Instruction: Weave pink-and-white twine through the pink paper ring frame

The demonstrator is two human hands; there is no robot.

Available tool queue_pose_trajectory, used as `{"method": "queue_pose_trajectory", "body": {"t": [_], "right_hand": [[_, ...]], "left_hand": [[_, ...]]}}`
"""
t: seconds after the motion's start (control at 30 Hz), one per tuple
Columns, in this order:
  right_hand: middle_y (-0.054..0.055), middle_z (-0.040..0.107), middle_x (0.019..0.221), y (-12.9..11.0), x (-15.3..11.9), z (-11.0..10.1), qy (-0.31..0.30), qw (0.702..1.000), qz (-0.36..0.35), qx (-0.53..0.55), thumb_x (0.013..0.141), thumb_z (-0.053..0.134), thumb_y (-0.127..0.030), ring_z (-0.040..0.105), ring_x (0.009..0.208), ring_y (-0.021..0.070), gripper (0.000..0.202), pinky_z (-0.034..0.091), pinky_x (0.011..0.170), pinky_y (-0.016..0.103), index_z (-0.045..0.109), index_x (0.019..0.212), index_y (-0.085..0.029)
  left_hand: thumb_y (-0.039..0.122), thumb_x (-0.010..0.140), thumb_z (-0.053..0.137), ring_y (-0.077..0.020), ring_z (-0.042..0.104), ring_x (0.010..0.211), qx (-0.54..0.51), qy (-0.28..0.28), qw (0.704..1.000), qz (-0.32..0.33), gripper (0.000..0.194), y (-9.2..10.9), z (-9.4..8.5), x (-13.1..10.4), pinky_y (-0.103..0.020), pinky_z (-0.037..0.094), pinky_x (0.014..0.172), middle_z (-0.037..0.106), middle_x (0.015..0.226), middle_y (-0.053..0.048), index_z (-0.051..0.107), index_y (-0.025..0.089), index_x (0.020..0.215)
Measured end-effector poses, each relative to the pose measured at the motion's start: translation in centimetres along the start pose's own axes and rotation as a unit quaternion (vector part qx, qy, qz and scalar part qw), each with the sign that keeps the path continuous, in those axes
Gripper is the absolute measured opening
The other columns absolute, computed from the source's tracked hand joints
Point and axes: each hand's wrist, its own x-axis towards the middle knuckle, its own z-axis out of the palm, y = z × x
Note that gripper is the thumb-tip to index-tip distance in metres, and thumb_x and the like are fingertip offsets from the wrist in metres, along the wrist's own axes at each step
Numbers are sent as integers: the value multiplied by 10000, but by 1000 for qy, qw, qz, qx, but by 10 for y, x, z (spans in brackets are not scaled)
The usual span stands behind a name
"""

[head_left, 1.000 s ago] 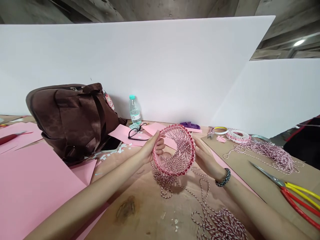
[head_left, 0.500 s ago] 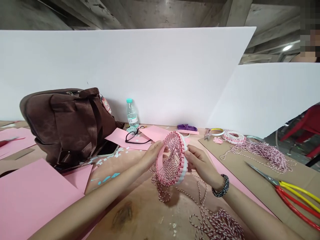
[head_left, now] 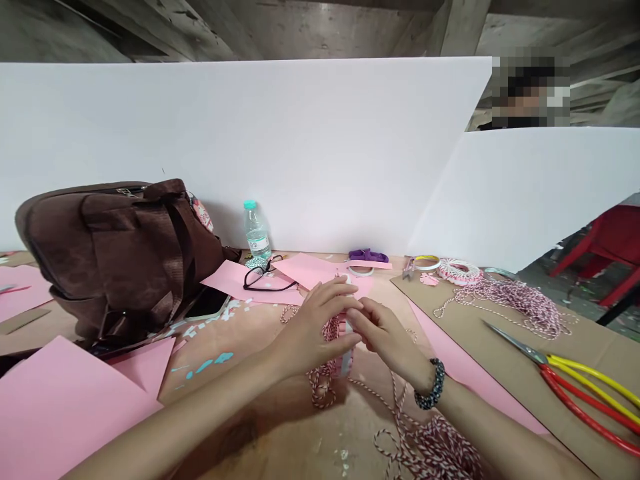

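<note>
A ring wound with red-and-white cord [head_left: 344, 353] stands on edge near the middle of the table, mostly hidden by my hands. My left hand [head_left: 327, 320] lies across its left side and top, thumb and fingers apart. On the right, my right hand [head_left: 383, 330] has bent fingers at the ring's upper edge; its fingertips are close to my left fingers and it grips the ring. Loose twisted cord [head_left: 323, 390] hangs below the ring and runs to a cord pile [head_left: 440, 450] at the front.
Open scissors [head_left: 543, 360] lie on brown cardboard [head_left: 490, 340] at the right, by another cord bundle [head_left: 520, 303] and a wrapped ring [head_left: 460, 271]. A brown bag [head_left: 125, 253], bottle [head_left: 257, 233], glasses [head_left: 270, 279] and pink paper [head_left: 65, 407] are leftward. A person shows beyond the white board [head_left: 300, 153].
My left hand has moved from the ring's left edge over its top, fingers spreading. The ring has turned more edge-on. The view has shifted slightly right, bringing a person into sight.
</note>
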Motion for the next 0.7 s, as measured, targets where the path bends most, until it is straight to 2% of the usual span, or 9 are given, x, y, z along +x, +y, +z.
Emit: {"method": "queue_pose_trajectory", "body": {"t": [0.13, 0.27, 0.4, 0.53, 0.63, 0.7], "right_hand": [[-64, 391, 573, -5, 1, -9, -1, 1000, 13, -16, 913, 393, -517, 353, 511, 100, 335, 283, 473, 239, 478, 809, -211], [-56, 438, 577, -10, 7, -29, -47, 992, 22, -119, 881, 488, -388, 395, 528, 105, 209, 295, 493, 244, 513, 792, -200], [-20, 534, 642, -6, 13, -44, -123, 959, 4, -254, 847, 473, -231, 450, 578, 112, 203, 317, 541, 259, 511, 652, -187], [-16, 532, 637, 1, 17, -51, -128, 941, -1, -314, 832, 457, -188, 443, 587, 119, 214, 308, 546, 267, 480, 620, -190], [-10, 534, 642, 6, 19, -57, -130, 942, -6, -311, 841, 464, -204, 463, 604, 131, 210, 325, 557, 272, 483, 632, -196], [-9, 550, 648, 8, 19, -62, -136, 957, 6, -255, 872, 449, -249, 513, 611, 139, 204, 360, 577, 280, 491, 678, -202]], "left_hand": [[183, 830, 488, -236, 395, 1282, 27, 3, 998, -49, 309, -5, -11, 4, -438, 360, 1056, 469, 1328, -53, 584, 261, 1113], [83, 802, 344, -223, 417, 1250, 76, -23, 993, -85, 394, -18, -33, 9, -422, 338, 1061, 466, 1320, -50, 624, 226, 1040], [200, 841, 415, -235, 472, 1164, 133, -32, 986, -93, 233, -35, -46, 13, -390, 366, 1012, 524, 1222, -57, 636, 199, 914], [336, 861, 468, -216, 539, 1009, 135, -70, 982, -112, 224, -55, -55, 15, -344, 411, 900, 583, 1051, -48, 630, 194, 801], [345, 873, 435, -210, 557, 917, 146, -78, 980, -111, 266, -79, -64, 15, -340, 418, 843, 608, 910, -48, 605, 184, 747], [347, 851, 461, -228, 564, 932, 154, -58, 977, -136, 255, -95, -68, 14, -365, 413, 866, 620, 927, -66, 606, 176, 729]]}}
